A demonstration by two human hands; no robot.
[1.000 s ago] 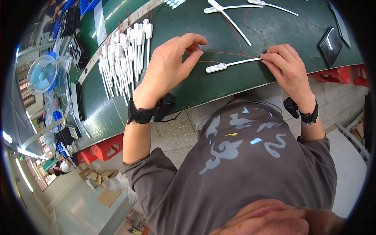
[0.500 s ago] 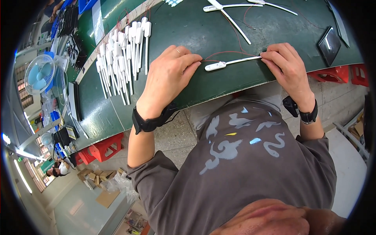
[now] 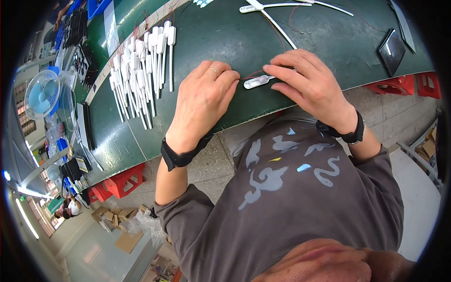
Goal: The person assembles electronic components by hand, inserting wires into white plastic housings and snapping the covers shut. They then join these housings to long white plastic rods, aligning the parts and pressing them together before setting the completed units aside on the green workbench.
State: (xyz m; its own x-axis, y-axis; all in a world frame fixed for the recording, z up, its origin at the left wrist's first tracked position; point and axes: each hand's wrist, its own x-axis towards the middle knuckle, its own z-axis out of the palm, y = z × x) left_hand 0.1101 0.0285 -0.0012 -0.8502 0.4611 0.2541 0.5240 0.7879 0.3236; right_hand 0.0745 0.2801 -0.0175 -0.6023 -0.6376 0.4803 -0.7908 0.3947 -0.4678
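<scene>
A white plastic stick with a wide, recessed oval head (image 3: 256,82) lies on the green tabletop near its front edge. A thin red wire (image 3: 254,74) runs beside that head. My left hand (image 3: 205,96), to the left of the head, is closed, and its thumb and forefinger pinch the wire's end. Over the stick's narrow stem is my right hand (image 3: 307,82), with thumb and forefinger spread apart on either side of it. That hand hides most of the stem. Farther back lie several similar white sticks (image 3: 279,29), some crossing each other.
A pile of similar white sticks (image 3: 141,70) with red wires covers the table's left part. A dark flat device (image 3: 392,51) lies at the right edge. Red stools (image 3: 126,181) stand below the table, and a blue fan (image 3: 42,94) is at far left.
My right hand has moved left, from the stick's far tip to beside its oval head, and its fingers have opened. My left hand keeps its pinch at nearly the same spot.
</scene>
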